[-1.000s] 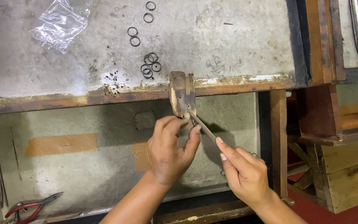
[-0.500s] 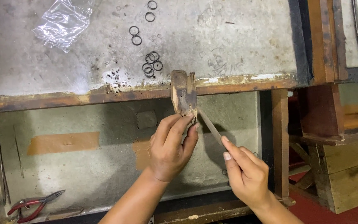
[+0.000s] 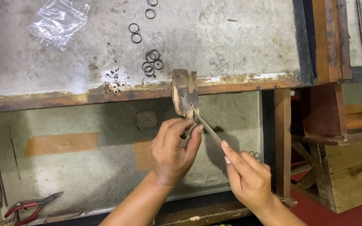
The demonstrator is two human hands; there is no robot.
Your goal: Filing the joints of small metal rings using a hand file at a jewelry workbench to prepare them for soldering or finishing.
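A person's left hand pinches something small, hidden by the fingers, against a worn wooden peg on the workbench edge. The right hand grips a thin metal file, angled up to the peg's lower end.

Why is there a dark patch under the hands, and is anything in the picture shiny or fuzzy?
In the head view the left hand and right hand block the light from above, so their shadow falls on the lower tray. The plastic bag shows white glare, the benchtop is evenly lit, and the file and dark rings look sharp, not fuzzy.
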